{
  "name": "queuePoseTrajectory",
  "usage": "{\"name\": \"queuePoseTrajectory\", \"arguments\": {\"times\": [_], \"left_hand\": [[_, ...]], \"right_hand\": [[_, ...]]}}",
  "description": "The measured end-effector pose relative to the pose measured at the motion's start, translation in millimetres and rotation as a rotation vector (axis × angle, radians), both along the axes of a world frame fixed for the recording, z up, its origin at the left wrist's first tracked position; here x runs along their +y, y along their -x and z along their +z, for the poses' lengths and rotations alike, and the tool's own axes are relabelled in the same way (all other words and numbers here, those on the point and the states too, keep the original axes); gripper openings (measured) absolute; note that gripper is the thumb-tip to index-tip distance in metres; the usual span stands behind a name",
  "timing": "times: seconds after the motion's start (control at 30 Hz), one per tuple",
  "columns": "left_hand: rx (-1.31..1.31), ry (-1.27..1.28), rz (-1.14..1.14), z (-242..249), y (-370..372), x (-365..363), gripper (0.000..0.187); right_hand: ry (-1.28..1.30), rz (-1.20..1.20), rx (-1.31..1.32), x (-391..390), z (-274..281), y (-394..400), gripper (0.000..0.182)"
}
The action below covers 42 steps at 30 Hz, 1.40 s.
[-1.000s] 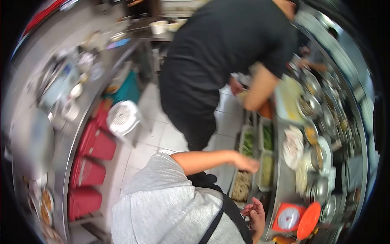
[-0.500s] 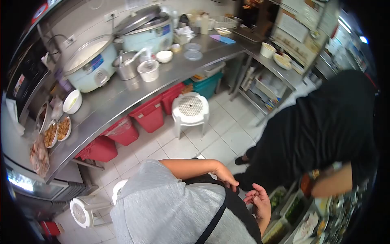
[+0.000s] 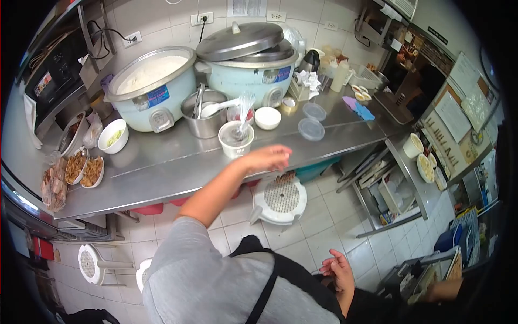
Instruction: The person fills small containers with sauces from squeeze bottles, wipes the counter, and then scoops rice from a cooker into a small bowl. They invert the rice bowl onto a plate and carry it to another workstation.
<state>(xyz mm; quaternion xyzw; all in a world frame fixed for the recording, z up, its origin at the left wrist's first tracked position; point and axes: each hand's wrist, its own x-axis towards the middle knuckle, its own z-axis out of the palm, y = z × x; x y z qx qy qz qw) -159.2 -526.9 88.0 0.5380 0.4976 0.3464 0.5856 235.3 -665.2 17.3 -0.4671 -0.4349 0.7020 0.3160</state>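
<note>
My left hand (image 3: 270,158) is held out over the front edge of the steel counter (image 3: 162,181), fingers loosely bent and nothing visible between them. Nearest to it is a white tub (image 3: 236,141) with a clear plastic bag standing up from it. A white bowl (image 3: 267,118), a steel pot (image 3: 200,127) with utensils and two clear lids (image 3: 311,129) sit around. My right hand (image 3: 339,270) is in front of the black apron at the lower right, fingers apart and empty, over the floor.
Two large blue rice cookers (image 3: 156,94) stand at the back. Bowls of chopped food (image 3: 93,171) are at the left end. A white stool (image 3: 280,200) stands under the counter's front. A co-worker's forearm (image 3: 445,290) shows at the lower right.
The view has turned towards the counter and come closer. My left hand has gone from near my right hand to over the counter's edge. The co-worker has mostly left the view.
</note>
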Motion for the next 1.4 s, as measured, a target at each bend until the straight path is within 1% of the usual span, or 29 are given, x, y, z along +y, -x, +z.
{"name": "queuePoseTrajectory", "arguments": {"times": [0.07, 0.1, 0.13, 0.17, 0.2, 0.23, 0.3, 0.33, 0.4, 0.43, 0.47, 0.5, 0.53, 0.57, 0.6, 0.67, 0.7, 0.77, 0.87, 0.97, 1.03, 1.1, 1.2, 1.27, 1.33, 1.4], "left_hand": [[0.081, -0.187, 0.070, 33, 27, 45, 0.047], [0.085, -0.261, 0.192, 53, 36, 63, 0.043], [0.068, -0.354, 0.273, 62, 55, 90, 0.038], [0.065, -0.433, 0.364, 83, 63, 100, 0.033], [0.060, -0.506, 0.472, 92, 80, 118, 0.030], [-0.039, -0.499, 0.605, 104, 95, 133, 0.028], [0.047, -0.617, 0.812, 121, 134, 161, 0.028], [0.122, -0.758, 0.905, 128, 151, 171, 0.025], [0.328, -0.905, 1.028, 135, 197, 191, 0.034], [0.436, -0.862, 1.118, 137, 220, 203, 0.038], [0.544, -0.809, 1.207, 139, 242, 214, 0.043], [0.719, -0.712, 1.226, 141, 265, 222, 0.051], [0.790, -0.603, 1.267, 149, 269, 222, 0.055], [0.874, -0.493, 1.269, 155, 277, 228, 0.061], [0.890, -0.395, 1.227, 158, 289, 239, 0.063], [0.910, -0.212, 1.125, 163, 312, 267, 0.066], [0.883, -0.190, 1.101, 165, 316, 279, 0.068], [0.835, -0.141, 1.049, 168, 317, 299, 0.070], [0.795, -0.083, 1.002, 175, 308, 313, 0.073], [0.863, -0.138, 1.035, 161, 308, 315, 0.069], [0.841, -0.179, 0.998, 168, 301, 303, 0.063], [0.850, -0.333, 1.031, 168, 292, 298, 0.059], [0.824, -0.556, 0.996, 186, 286, 259, 0.055], [0.831, -0.605, 0.959, 196, 298, 228, 0.054], [0.892, -0.556, 0.934, 208, 312, 190, 0.053], [0.963, -0.512, 0.931, 204, 334, 159, 0.053]], "right_hand": [[0.038, 0.006, -0.166, 32, -17, -9, 0.044], [0.075, -0.008, -0.292, 50, -34, -15, 0.046], [0.084, 0.012, -0.402, 67, -54, -21, 0.047], [0.101, 0.024, -0.513, 82, -76, -30, 0.049], [0.122, 0.031, -0.626, 93, -96, -43, 0.050], [0.135, 0.069, -0.729, 107, -118, -57, 0.051], [0.154, 0.168, -0.909, 125, -161, -66, 0.054], [0.131, 0.185, -0.941, 131, -164, -63, 0.054], [0.083, 0.251, -1.024, 135, -165, -62, 0.053], [0.091, 0.281, -1.051, 138, -175, -64, 0.051], [0.142, 0.301, -1.036, 137, -198, -75, 0.049], [0.217, 0.315, -0.998, 134, -230, -91, 0.047], [0.339, 0.302, -0.917, 127, -271, -111, 0.045], [0.455, 0.252, -0.847, 121, -300, -122, 0.043], [0.563, 0.209, -0.795, 118, -327, -128, 0.042], [0.484, -0.386, -0.784, 83, -295, -81, 0.036], [0.439, -0.451, -0.828, 80, -287, -58, 0.036], [0.362, -0.389, -0.912, 82, -275, -21, 0.036], [0.265, -0.279, -0.960, 89, -266, 26, 0.036], [0.178, -0.178, -0.997, 98, -262, 60, 0.036], [0.135, -0.125, -1.011, 104, -260, 76, 0.036], [0.099, -0.079, -1.022, 109, -261, 90, 0.036], [0.056, -0.017, -1.041, 116, -263, 105, 0.036], [0.027, 0.023, -1.045, 122, -267, 111, 0.036], [0.001, 0.054, -1.051, 128, -272, 115, 0.036], [-0.023, 0.085, -1.049, 132, -278, 118, 0.036]]}}
